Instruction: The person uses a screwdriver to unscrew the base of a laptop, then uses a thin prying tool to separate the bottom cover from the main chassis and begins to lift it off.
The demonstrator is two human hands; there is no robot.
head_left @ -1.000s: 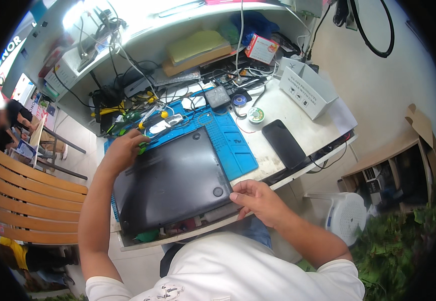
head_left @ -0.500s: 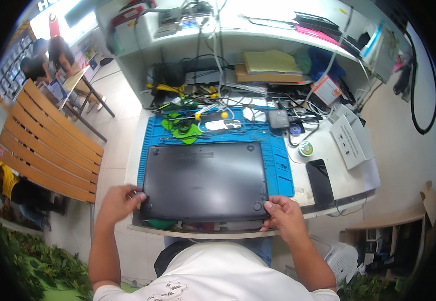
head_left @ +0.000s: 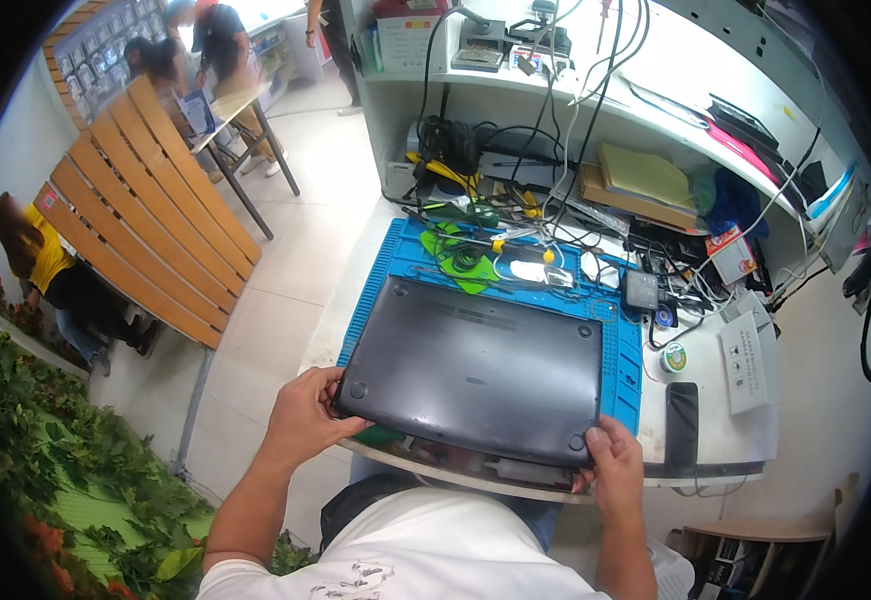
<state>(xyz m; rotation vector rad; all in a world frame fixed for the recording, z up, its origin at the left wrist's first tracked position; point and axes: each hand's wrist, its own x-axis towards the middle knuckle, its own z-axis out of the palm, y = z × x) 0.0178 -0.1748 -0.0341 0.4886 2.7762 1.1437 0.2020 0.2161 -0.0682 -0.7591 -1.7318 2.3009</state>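
Observation:
A dark grey laptop (head_left: 470, 365) lies with its underside up, round rubber feet at its corners, over the blue repair mat (head_left: 363, 300). Its near edge sticks out past the table's front. My left hand (head_left: 303, 415) grips the near left corner, fingers curled at the side and thumb along the front edge. At the near right corner my right hand (head_left: 613, 455) holds on with the thumb on top; its other fingers are partly hidden beneath.
Behind the laptop lie tangled cables, green pads (head_left: 470, 283) and a black power adapter (head_left: 640, 290). To the right are a phone (head_left: 681, 425), a small round tin (head_left: 673, 357) and a white box (head_left: 745, 360). A cluttered shelf (head_left: 395, 80) stands behind; people sit at the far left.
The view has swung left, so the table sits further right. My left hand has closed around the laptop's left corner, and the laptop looks slightly turned. My right hand keeps its corner.

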